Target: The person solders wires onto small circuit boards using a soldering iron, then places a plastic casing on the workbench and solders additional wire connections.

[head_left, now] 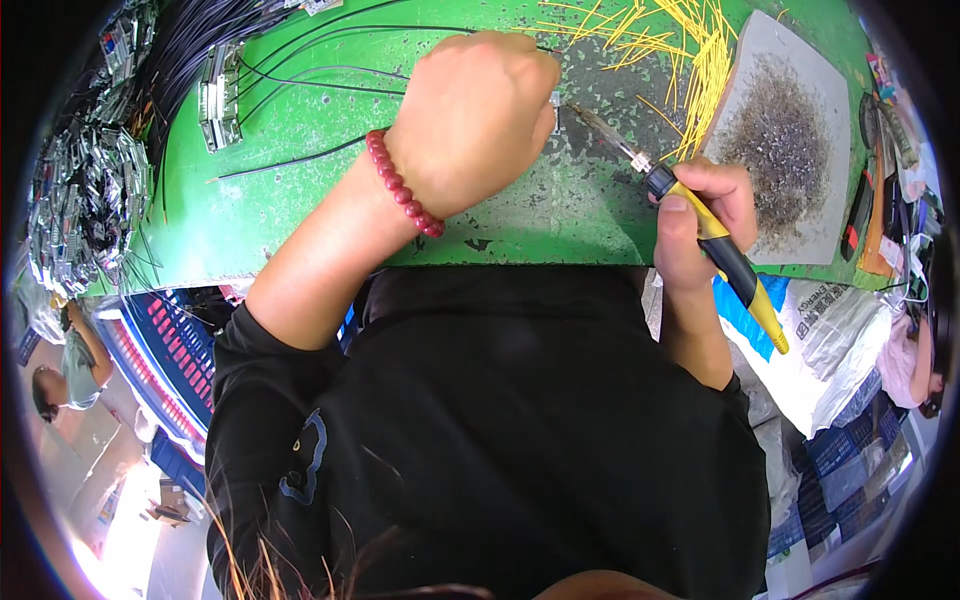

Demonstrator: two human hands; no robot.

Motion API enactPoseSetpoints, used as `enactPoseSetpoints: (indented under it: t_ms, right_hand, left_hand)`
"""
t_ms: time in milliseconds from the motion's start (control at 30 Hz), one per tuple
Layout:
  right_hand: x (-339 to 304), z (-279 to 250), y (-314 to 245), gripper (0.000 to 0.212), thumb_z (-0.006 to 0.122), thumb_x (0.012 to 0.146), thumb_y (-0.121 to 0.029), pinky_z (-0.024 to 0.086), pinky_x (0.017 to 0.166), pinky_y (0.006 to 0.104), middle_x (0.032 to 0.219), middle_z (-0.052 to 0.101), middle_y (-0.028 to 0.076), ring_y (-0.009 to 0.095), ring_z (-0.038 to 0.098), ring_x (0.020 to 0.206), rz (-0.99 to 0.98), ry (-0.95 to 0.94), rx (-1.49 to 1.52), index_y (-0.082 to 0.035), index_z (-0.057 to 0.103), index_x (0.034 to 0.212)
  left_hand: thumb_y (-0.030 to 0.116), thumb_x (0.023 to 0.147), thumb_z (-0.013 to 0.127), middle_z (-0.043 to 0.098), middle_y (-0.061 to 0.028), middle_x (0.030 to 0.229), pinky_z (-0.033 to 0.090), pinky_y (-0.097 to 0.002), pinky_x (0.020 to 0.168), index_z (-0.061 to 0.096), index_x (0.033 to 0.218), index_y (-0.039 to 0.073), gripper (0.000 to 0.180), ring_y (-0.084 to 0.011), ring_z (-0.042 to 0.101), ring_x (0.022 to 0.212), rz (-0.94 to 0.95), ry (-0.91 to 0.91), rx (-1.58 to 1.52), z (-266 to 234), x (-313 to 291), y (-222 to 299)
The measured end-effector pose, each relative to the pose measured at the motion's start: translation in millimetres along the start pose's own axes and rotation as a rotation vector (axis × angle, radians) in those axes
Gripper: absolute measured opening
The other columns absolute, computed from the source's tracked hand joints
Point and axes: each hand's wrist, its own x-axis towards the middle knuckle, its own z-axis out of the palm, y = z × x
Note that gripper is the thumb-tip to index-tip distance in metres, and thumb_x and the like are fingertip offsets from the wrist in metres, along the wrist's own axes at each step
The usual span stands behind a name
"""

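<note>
My right hand grips a yellow-and-black soldering iron like a pen. The iron points up and left, its tip beside a small silvery part at the fingertips of my left hand. That left hand, with a red bead bracelet at the wrist, is closed with its back toward me, so whatever lies inside is hidden. Black wires run along the green tabletop and disappear behind it. I cannot tell whether the iron's tip touches the part.
Loose yellow wires lie beyond the iron. A grey board with dark crumbs is at right, beside hand tools. Metal connectors and a large heap with black wires fill the left. A blue basket stands below.
</note>
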Motion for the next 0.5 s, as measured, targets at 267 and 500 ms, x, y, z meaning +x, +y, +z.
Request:
enactPoseSetpoints:
  t_ms: [267,500]
  right_hand:
    - [1,0,1,0.024,0.070,0.083,-0.015,0.038,0.057,0.0208,0.078,0.057,0.003,0.005,0.047,0.063,-0.011,-0.008,0.001,0.000,0.056,0.095]
    - [0,0,2,0.025,0.070,0.083,-0.016,0.037,0.056,0.0207,0.078,0.056,0.003,0.005,0.046,0.063,-0.008,-0.006,0.006,0.000,0.056,0.096]
  left_hand:
    - [0.005,0.072,0.069,0.058,-0.0084,0.081,0.046,-0.0405,0.066,0.059,0.073,0.004,0.010,-0.0295,0.058,0.075,0.098,0.200,0.073,0,-10,3]
    - [0.002,0.065,0.074,0.059,-0.0024,0.083,0.041,-0.0338,0.063,0.069,0.085,0.008,0.021,-0.0209,0.058,0.074,0.118,0.170,0.120,-5,-33,10]
